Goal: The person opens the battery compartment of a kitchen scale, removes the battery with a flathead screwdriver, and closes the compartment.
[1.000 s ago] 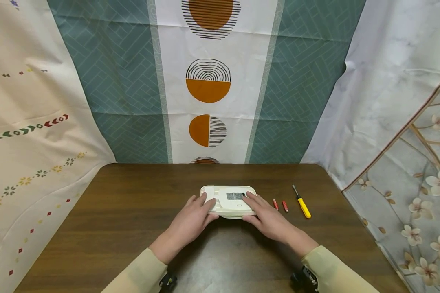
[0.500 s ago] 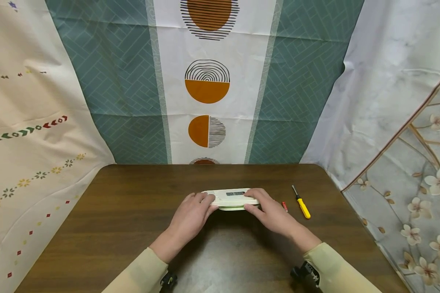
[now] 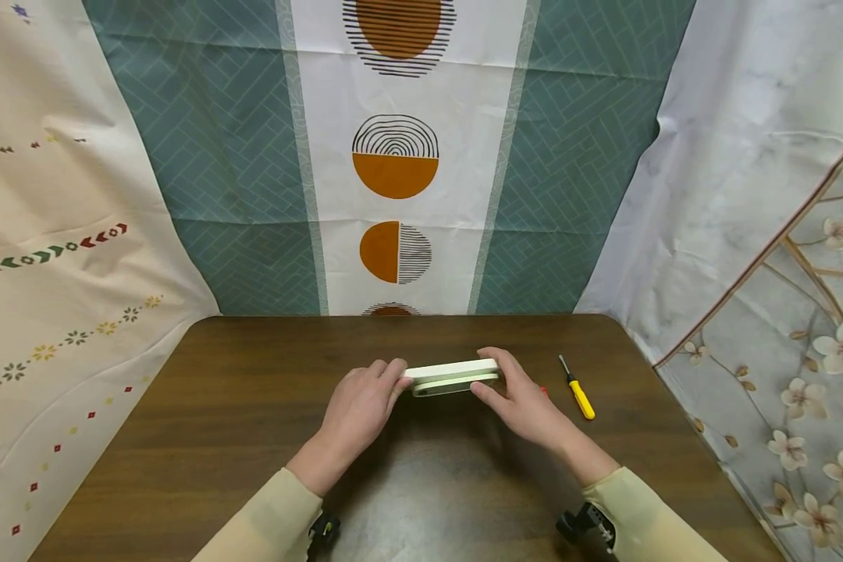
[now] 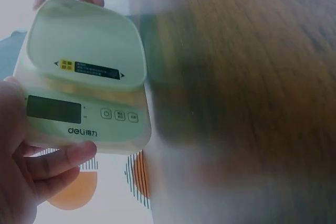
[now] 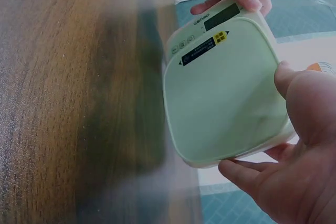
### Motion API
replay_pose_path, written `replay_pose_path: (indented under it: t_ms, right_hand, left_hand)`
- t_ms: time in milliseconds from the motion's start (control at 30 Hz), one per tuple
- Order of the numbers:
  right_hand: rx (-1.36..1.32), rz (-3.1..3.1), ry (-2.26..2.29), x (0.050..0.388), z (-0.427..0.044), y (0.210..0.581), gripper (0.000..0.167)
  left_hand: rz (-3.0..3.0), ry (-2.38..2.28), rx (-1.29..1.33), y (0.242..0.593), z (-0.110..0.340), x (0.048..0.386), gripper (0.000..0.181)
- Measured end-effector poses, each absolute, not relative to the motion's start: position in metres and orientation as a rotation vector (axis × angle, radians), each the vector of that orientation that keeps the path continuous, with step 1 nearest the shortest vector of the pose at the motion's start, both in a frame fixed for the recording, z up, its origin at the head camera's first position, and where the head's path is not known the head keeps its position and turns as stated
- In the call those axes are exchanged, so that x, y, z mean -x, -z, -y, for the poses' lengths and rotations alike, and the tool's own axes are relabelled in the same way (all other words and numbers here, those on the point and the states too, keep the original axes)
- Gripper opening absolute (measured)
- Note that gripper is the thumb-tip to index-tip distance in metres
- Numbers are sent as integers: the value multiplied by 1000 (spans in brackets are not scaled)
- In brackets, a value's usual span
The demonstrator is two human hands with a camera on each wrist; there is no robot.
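A pale green digital kitchen scale (image 3: 452,371) is held over the middle of the table, tipped so that its side edge shows in the head view. My left hand (image 3: 367,396) grips the end with the display, thumb and fingers on opposite faces. The opposite end, with the weighing platform (image 5: 226,93), is held between the thumb and fingers of my right hand (image 3: 520,402). In the left wrist view the display (image 4: 54,109) looks dark, beside several buttons. The scale's underside is hidden in both wrist views.
A yellow-handled screwdriver (image 3: 581,398) lies right of my right hand on the dark wooden table (image 3: 253,437). Just beside that hand, a small red battery (image 3: 544,391) is partly hidden. Patterned cloths (image 3: 246,156) hang behind the table and at its sides.
The scale has been tilted and raised between both hands, so its underside with the label has turned out of sight. My right hand now covers more of the red batteries.
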State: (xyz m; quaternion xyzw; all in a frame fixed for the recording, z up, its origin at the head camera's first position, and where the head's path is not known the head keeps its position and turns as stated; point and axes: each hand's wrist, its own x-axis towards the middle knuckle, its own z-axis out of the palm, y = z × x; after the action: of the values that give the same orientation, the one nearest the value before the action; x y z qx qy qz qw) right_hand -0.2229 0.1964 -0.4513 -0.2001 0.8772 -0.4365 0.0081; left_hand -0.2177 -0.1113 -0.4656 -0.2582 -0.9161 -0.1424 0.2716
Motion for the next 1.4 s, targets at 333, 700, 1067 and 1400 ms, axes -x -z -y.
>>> replay_pose_path:
  t_ms: [333, 700, 1067, 1400]
  right_hand:
    - [616, -2640, 1483, 224, -194, 450, 83]
    - [564, -2742, 1438, 222, -193, 445, 88]
    - [571, -2787, 1450, 225, -194, 445, 83]
    - [515, -2804, 1466, 229, -191, 458, 79]
  left_hand:
    - [2485, 371, 641, 460, 113, 218, 24]
    - [2585, 531, 553, 455, 114, 220, 26]
    - [2667, 781, 428, 452, 116, 220, 21]
    - [2711, 1215, 263, 457, 119, 223, 24]
